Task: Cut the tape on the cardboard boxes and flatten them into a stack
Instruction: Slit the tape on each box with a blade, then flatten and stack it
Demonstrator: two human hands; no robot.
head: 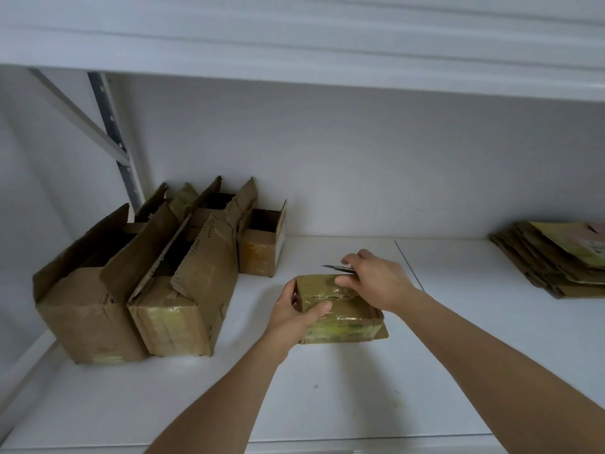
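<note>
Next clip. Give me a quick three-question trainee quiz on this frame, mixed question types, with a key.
1. True or false: the flattened stack lies at the shelf's right end.
2. The right hand holds: A) a knife B) scissors C) nothing.
3. Fill in: the left hand steadies the taped ____.

Key: 1 true; 2 A; 3 box.
</note>
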